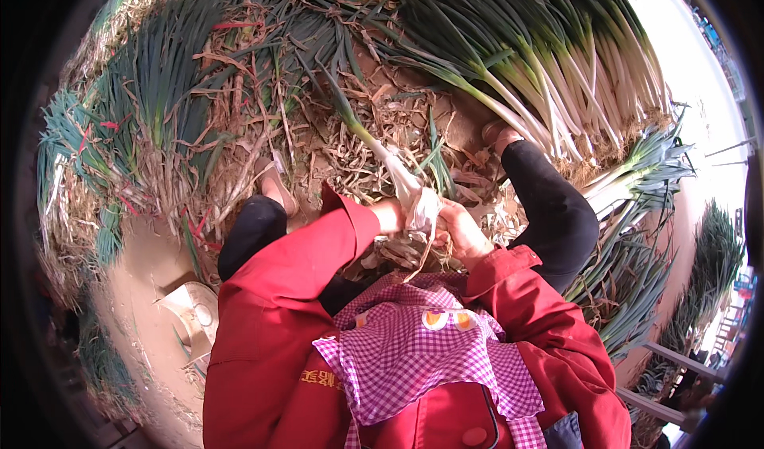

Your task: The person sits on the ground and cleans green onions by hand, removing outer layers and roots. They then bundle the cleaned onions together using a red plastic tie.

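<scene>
A large green onion [391, 165] stands slanted between my hands, its green leaves pointing up and away and its white stem toward me. Loose, pale outer skin [422, 210] hangs around its lower end, with thin rootlike strands trailing below. My left hand [389, 216] reaches behind the stem and holds it, with most of its fingers hidden by the stem and skin. On the other side, the bent fingers of my right hand [462, 229] grip the loose skin at the lower end. Dry peeled leaves [382, 117] litter the ground beyond.
Clean white-stemmed green onions [573, 91] lie in a thick row at upper right, roots toward me. More lie beside my right leg [552, 210]. Unpeeled bundles [155, 102] with red ties crowd the left. A pale plastic object [194, 317] sits at lower left; metal bars [680, 362] are at lower right.
</scene>
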A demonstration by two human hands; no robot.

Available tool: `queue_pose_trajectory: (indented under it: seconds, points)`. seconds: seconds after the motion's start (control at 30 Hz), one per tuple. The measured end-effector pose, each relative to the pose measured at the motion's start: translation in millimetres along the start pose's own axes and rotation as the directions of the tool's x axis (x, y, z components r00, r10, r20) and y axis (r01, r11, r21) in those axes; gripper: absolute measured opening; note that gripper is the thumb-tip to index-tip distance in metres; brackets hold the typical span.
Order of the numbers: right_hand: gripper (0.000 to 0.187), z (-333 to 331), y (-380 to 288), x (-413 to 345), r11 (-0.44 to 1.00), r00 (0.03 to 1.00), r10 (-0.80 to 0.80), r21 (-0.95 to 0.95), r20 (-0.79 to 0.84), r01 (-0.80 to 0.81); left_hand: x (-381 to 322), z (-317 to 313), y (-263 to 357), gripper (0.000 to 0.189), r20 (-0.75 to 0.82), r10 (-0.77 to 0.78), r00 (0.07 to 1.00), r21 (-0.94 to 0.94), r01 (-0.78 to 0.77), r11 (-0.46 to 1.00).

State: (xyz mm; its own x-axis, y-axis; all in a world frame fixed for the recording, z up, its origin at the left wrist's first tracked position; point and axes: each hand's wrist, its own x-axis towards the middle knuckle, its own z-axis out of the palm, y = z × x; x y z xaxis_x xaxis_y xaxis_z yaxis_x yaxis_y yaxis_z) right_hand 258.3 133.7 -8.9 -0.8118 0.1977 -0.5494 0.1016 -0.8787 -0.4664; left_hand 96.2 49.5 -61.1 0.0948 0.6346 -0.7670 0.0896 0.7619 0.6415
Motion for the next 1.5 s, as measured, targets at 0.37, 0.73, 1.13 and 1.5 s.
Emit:
queue_pose_trajectory:
  seconds: [0.37,0.73,1.13,1.5]
  points:
    - [0.036,12,-17,1,0.558,0.963,-0.239,-0.795,0.123,0.240,-25,-68,-8,0.053,-0.448,-0.171,0.878,-0.805,-0.312,0.505]
    - [0.038,47,-7,9,0.965,0.982,0.107,0.221,0.156,-0.140,21,-97,31,0.025,-0.575,-0.112,0.811,-0.813,-0.551,0.186]
    - [0.022,42,-16,-124,0.844,0.981,0.110,-0.536,0.157,-0.008,58,-180,10,0.024,-0.801,-0.397,0.448,-0.592,-0.692,0.414]
    - [0.035,40,-40,-118,0.616,0.985,0.122,-0.787,0.123,0.022,17,-232,-37,0.027,-0.800,-0.189,0.570,-0.585,-0.669,0.458]
